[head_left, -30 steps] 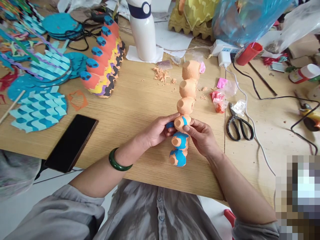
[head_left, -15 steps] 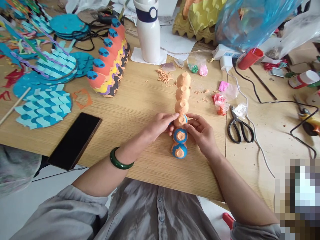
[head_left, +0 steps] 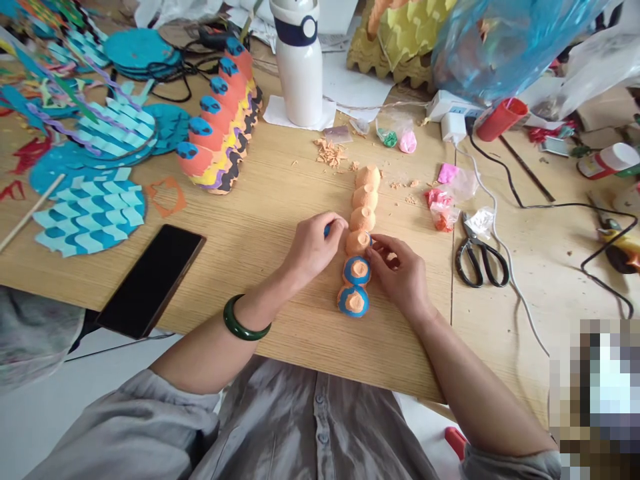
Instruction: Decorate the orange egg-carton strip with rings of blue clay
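Observation:
A strip of orange egg-carton cups lies lengthwise before me on the table. Its two nearest cups carry blue rings around their orange tips, seemingly of soft clay. Left of the strip, my left hand is closed on a small lump of blue clay, partly hidden by the fingers. On the other side, my right hand has thumb and fingers closed at the edge of the third cup from me, where a little blue shows. Whether those fingers grip the cup or only the blue clay is hard to see.
Black-handled scissors and a white cable lie right. A phone lies left, near the table edge. Beyond stand a painted egg-carton piece and a white bottle. Orange scraps lie behind the strip.
My left hand has come off the strip and moved slightly left, with blue clay in its fingers. The strip has shifted a little, its far end nearer me. My right hand stays beside it.

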